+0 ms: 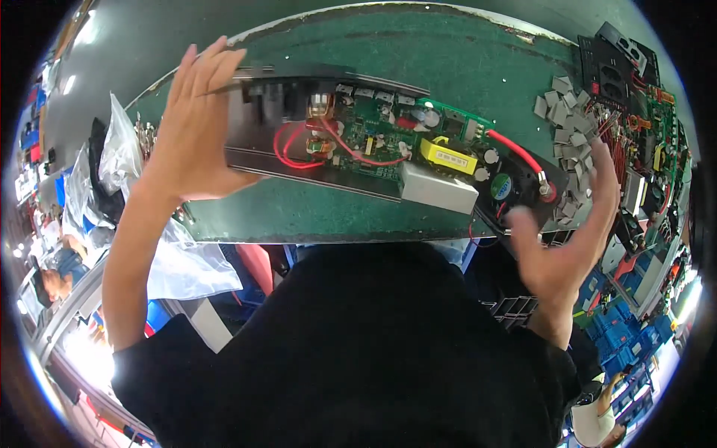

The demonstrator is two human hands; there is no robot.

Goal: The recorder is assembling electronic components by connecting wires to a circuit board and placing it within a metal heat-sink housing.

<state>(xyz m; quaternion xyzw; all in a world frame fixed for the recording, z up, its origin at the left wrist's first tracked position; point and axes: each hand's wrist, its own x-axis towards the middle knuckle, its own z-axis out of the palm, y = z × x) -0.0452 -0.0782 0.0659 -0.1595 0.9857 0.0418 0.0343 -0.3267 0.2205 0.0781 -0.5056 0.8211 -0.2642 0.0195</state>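
In front of me an open black metal housing point(343, 184) lies across the bench. My left hand point(196, 123) spans its left end, the fingers over the far edge and the thumb at the near edge. A green circuit board point(373, 123) sits in the housing, with a yellow transformer point(449, 156), thin red wires and a silver metal block point(438, 188). From its right side a thick red cable point(517, 149) runs to the end with the black fan point(515, 184). My right hand point(564, 257) is open beside the fan end, its thumb and fingers spread, slightly blurred.
The bench has a green top point(314, 213). Small grey pieces point(569, 119) are heaped at the right, next to loose wires, another circuit board point(663, 142) and black fan parts point(611, 75). Clear plastic bags point(187, 265) hang at the left. Co-workers sit farther away.
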